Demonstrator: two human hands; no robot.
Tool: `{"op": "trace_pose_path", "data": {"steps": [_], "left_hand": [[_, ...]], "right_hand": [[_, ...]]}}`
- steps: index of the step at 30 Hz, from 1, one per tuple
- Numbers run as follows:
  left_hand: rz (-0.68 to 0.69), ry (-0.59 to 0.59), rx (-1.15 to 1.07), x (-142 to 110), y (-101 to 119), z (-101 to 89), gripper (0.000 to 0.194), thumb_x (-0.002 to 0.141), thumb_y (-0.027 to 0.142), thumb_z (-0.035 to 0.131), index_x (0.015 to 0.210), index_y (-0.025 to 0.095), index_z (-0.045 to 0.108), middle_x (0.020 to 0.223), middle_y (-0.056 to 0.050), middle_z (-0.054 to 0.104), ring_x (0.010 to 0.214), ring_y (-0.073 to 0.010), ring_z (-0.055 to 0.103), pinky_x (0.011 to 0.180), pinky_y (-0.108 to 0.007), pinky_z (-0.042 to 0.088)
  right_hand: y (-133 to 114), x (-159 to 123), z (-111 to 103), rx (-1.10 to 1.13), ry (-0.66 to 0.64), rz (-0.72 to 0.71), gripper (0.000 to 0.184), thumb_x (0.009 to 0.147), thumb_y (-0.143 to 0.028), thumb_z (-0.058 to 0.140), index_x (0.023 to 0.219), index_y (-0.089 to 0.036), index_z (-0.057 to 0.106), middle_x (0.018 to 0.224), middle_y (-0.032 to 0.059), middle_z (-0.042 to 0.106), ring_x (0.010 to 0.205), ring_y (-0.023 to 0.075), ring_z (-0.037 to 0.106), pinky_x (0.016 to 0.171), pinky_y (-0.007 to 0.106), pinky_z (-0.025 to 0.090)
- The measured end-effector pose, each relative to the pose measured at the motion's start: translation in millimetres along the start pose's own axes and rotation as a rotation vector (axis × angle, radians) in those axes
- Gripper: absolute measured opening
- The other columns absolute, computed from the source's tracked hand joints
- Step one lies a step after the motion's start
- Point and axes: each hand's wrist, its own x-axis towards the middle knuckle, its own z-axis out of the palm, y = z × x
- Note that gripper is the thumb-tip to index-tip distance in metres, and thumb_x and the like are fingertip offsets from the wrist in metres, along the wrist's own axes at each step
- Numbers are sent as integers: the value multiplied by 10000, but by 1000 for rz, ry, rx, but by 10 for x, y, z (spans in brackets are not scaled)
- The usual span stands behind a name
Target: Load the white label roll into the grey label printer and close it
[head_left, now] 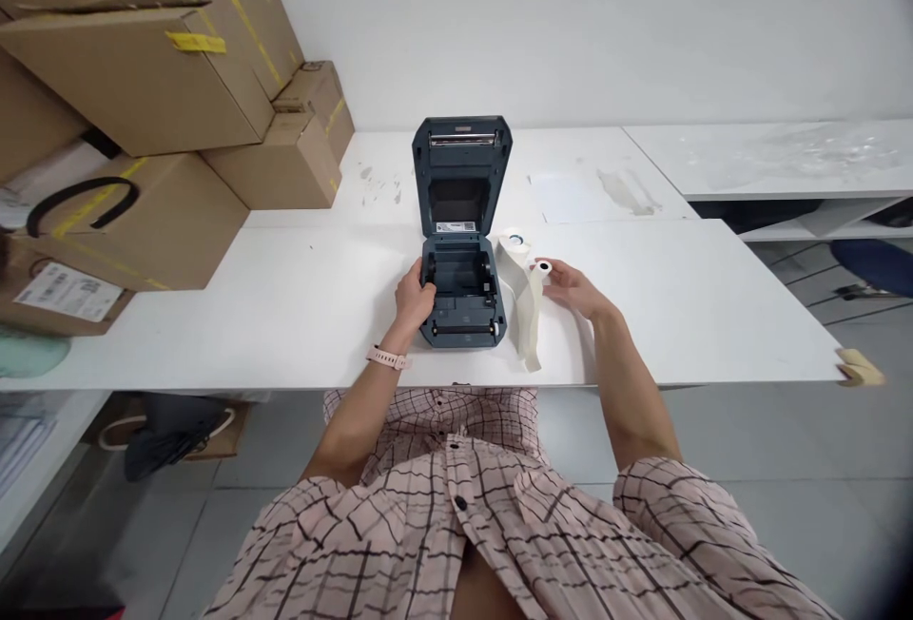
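A dark grey label printer [462, 308] sits on the white table with its lid [460, 184] raised and its inner bay exposed. No roll shows inside the bay. My left hand [414, 299] grips the printer's left side, thumb over the rim. To the right of the printer, my right hand [576, 289] has its fingers around the back and side of a small paper roll [543, 267]; part of the grip is hidden. A loose strip [529, 320] hangs from that roll toward the table's front. Just behind lies another white roll [514, 243] with its own strip unwound.
Cardboard boxes [171, 78] are stacked at the left, with a black curved strap [86, 197] among them. A clear plastic piece [629, 190] and a white sheet [560, 197] lie behind the rolls. Yellowish padding [860, 368] covers the table's right front corner.
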Motion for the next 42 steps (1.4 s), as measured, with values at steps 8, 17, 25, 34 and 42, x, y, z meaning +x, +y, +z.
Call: {"op": "trace_pose_path", "data": {"steps": [8, 17, 25, 34, 42], "left_hand": [[-5, 6, -18, -12, 23, -2, 734, 713, 104, 576, 1427, 266, 630, 1293, -49, 763, 1299, -340, 642, 1160, -542, 477], [-29, 21, -15, -11, 16, 22, 705, 737, 117, 586, 1421, 279, 634, 1323, -43, 754, 1303, -340, 643, 1133, -515, 497], [-26, 43, -47, 13, -58, 67, 693, 745, 108, 573, 1420, 248, 630, 1355, -63, 740, 1298, -313, 654, 1156, -486, 478], [-42, -17, -320, -13, -36, 111, 720, 754, 123, 573, 1472, 161, 539, 1466, -129, 649, 1307, -276, 642, 1120, -407, 513], [-74, -49, -364, -55, 63, 68, 737, 774, 157, 630, 1499, 161, 493, 1504, -141, 612, 1336, -277, 619, 1153, -414, 487]], "right_hand": [[-884, -217, 219, 96, -156, -318, 559, 759, -584, 851, 1208, -285, 704, 1108, 75, 793, 1058, 290, 742, 954, 456, 581], [-1515, 403, 1376, -1178, -439, -349, 427, 880, -187, 663, 1305, -173, 700, 1293, 169, 758, 1175, 385, 703, 994, 487, 504], [-1261, 339, 1477, -1247, -386, -405, 452, 936, -208, 629, 1385, -168, 651, 1278, 153, 764, 1195, 358, 690, 1054, 480, 460], [-966, -546, 1531, -887, -169, -564, 394, 1076, -287, 411, 1279, -190, 736, 1409, 141, 711, 1332, 334, 659, 1105, 564, 551], [-817, -851, 1833, -885, 21, -557, 410, 1089, -278, 396, 1318, -189, 724, 1472, 157, 660, 1411, 324, 610, 1144, 540, 567]]}}
